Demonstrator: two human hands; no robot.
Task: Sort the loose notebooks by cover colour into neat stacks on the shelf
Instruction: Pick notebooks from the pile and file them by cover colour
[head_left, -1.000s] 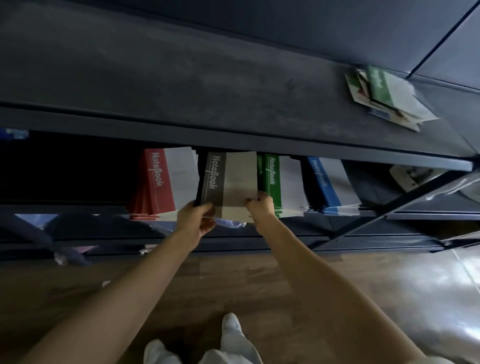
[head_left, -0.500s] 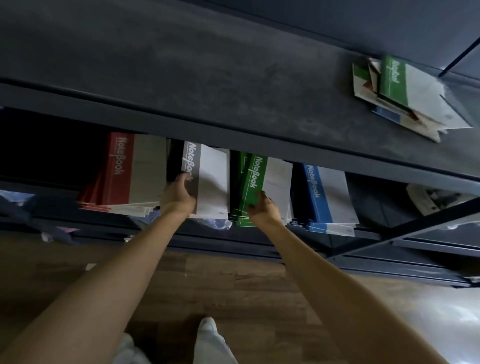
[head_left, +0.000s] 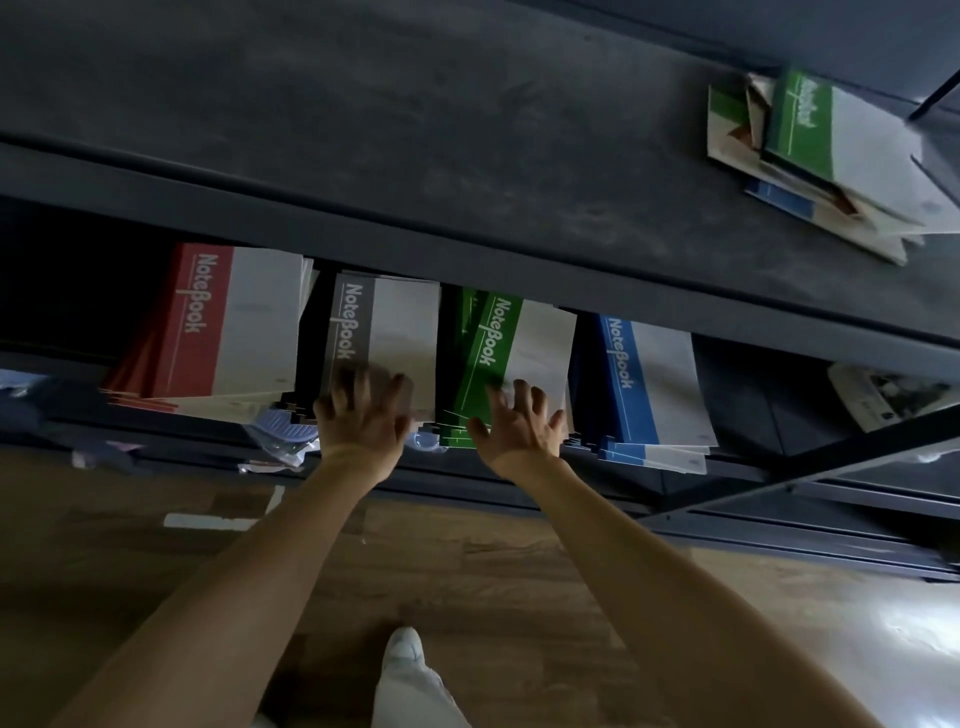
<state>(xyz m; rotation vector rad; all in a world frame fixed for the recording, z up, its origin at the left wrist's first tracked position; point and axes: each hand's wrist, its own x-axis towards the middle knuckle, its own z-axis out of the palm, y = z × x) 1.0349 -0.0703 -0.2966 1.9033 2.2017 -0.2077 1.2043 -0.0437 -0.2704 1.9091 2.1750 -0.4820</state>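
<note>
square the stacks first

left hand (head_left: 363, 421) spread on the grey stack (head_left: 400, 327), right hand (head_left: 519, 426) spread at the green stack (head_left: 530, 338), neither gripping. best to push the near edges flush with flat palms. the loose pile (head_left: 857, 156) lies on the upper shelf (head_left: 415, 130).

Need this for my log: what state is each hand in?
Left hand: open, fingers at the grey stack.
Right hand: open, fingers at the green stack.

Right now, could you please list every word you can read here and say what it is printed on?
"NoteBook": red notebook
"NoteBook": grey notebook
"NoteBook": green notebook
"NoteBook": blue notebook
Too blurred to read: lettering on the loose pile, top green cover.
</note>
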